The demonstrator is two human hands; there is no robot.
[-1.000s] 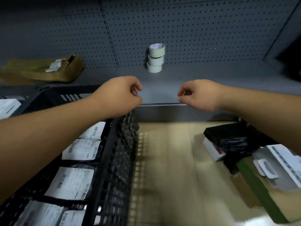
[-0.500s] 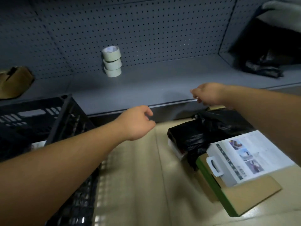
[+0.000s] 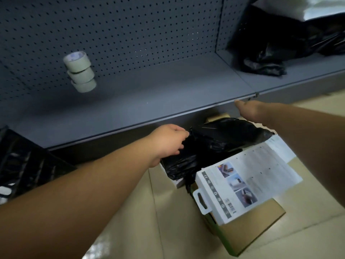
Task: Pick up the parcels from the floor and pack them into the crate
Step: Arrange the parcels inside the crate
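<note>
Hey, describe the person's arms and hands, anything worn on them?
Both forearms are bare as far as the frame shows: no sleeves, gloves, watch or bracelets visible. The left hand and right hand show no rings, though the fingers are partly hidden and slightly blurred.

On flat white retail box [image 3: 240,186] with hang tab: CE mark in grey side strip, small barcode near the corner; remaining print too blurred to read.
</note>
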